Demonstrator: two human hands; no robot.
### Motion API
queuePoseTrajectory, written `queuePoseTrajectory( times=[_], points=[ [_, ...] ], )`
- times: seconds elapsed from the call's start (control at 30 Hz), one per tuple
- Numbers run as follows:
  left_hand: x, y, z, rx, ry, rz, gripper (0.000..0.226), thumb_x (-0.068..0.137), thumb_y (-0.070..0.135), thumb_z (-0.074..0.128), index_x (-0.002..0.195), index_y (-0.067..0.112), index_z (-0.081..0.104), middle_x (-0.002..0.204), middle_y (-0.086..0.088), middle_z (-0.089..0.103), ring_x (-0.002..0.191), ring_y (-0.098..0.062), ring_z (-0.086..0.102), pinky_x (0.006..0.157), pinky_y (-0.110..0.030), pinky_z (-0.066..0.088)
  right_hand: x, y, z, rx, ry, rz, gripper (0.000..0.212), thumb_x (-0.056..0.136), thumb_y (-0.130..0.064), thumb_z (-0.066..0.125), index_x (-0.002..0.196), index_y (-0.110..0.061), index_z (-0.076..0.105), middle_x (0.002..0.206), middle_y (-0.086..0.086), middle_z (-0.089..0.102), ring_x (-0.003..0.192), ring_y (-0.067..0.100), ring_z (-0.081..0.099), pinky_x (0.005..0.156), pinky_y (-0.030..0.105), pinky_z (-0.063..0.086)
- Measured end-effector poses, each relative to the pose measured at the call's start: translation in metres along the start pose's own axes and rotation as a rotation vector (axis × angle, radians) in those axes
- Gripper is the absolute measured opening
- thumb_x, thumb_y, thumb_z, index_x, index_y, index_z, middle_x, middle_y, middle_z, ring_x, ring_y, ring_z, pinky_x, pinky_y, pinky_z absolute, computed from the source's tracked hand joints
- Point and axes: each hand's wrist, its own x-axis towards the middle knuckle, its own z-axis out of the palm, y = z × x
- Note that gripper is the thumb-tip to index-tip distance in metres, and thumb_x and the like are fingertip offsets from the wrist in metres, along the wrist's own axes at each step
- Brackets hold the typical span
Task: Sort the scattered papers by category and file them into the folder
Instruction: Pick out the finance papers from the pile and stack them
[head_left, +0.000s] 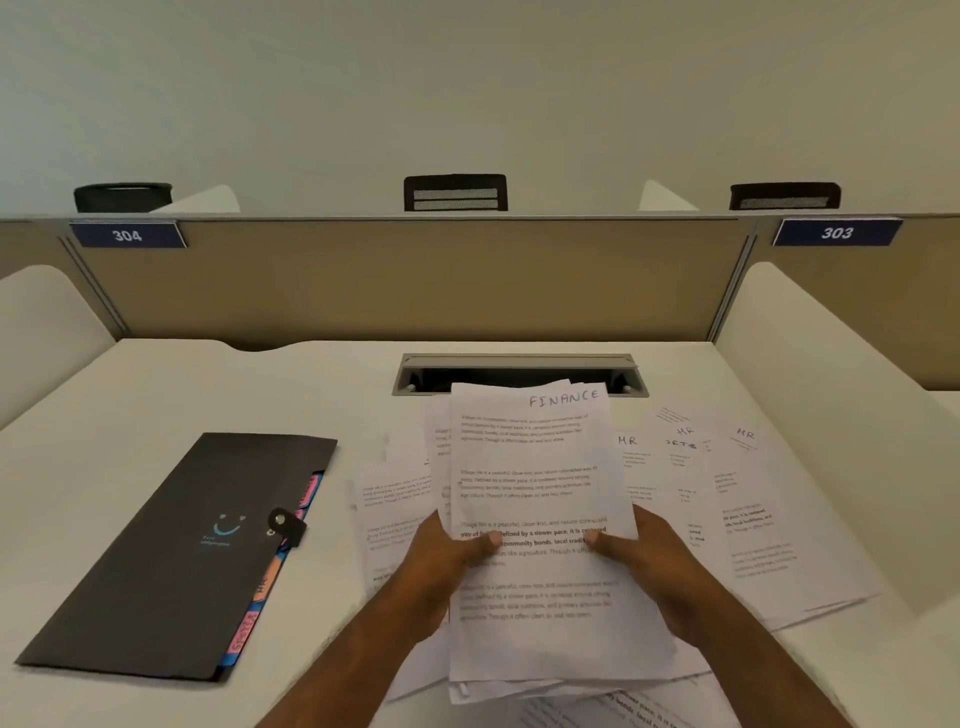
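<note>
Both hands, left (441, 561) and right (657, 564), grip the FINANCE stack (540, 519) just right of the closed folder (176, 556), HR sheets (727, 509) further right on the table (156, 384), so nothing's filed yet I'd say.

My desk (156, 384) was pale and smooth, with a grey cable slot (519, 371) set in its far edge. The dark folder (171, 561) lay closed on my left, coloured tabs poking from its side. Sheets marked HR (727, 499) lay fanned out on my right, overlapping one another.
</note>
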Motion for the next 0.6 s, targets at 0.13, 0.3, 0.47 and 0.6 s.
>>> queuePoseTrajectory(
  times=[0.13, 0.3, 0.47, 0.6],
  points=[
    [0.0, 0.0, -0.002, 0.094, -0.027, -0.005, 0.027, 0.087, 0.023, 0.069, 0.114, 0.02, 0.064, 0.108, 0.0, 0.074, 0.099, -0.022, 0.071, 0.089, -0.043, 0.056, 0.002, 0.002, -0.004, -0.045, 0.128, 0.056, 0.029, 0.089, -0.009, 0.066, 0.117, -0.017, 0.062, 0.102, 0.002, 0.075, 0.085, 0.023, 0.074, 0.066, 0.034, 0.06],
    [0.019, -0.018, -0.044, 0.372, 0.485, 0.012, 0.02, 0.09, 0.029, 0.065, 0.105, 0.017, 0.062, 0.103, -0.004, 0.067, 0.086, -0.018, 0.064, 0.069, -0.029, 0.054, 0.003, 0.003, -0.018, 0.02, 0.256, 0.079, 0.029, 0.09, -0.007, 0.063, 0.118, -0.016, 0.061, 0.102, 0.008, 0.073, 0.085, 0.029, 0.072, 0.059, 0.035, 0.059],
    [0.043, -0.032, -0.102, 0.745, 0.821, -0.159, 0.062, 0.079, 0.03, 0.074, 0.134, 0.014, 0.049, 0.126, -0.014, 0.058, 0.106, -0.035, 0.062, 0.085, -0.05, 0.055, 0.003, 0.003, -0.026, 0.056, 0.312, 0.076, 0.027, 0.09, -0.004, 0.062, 0.115, -0.015, 0.061, 0.102, 0.011, 0.072, 0.084, 0.033, 0.07, 0.058, 0.035, 0.056],
    [0.046, -0.03, -0.099, 0.404, 0.599, -0.199, 0.054, 0.083, 0.014, 0.072, 0.128, 0.004, 0.044, 0.121, -0.016, 0.06, 0.089, -0.029, 0.065, 0.065, -0.038, 0.058, 0.006, 0.006, -0.026, 0.055, 0.326, 0.077, 0.027, 0.09, -0.004, 0.062, 0.114, -0.016, 0.061, 0.101, 0.01, 0.072, 0.084, 0.033, 0.07, 0.057, 0.034, 0.056]
  ],
)
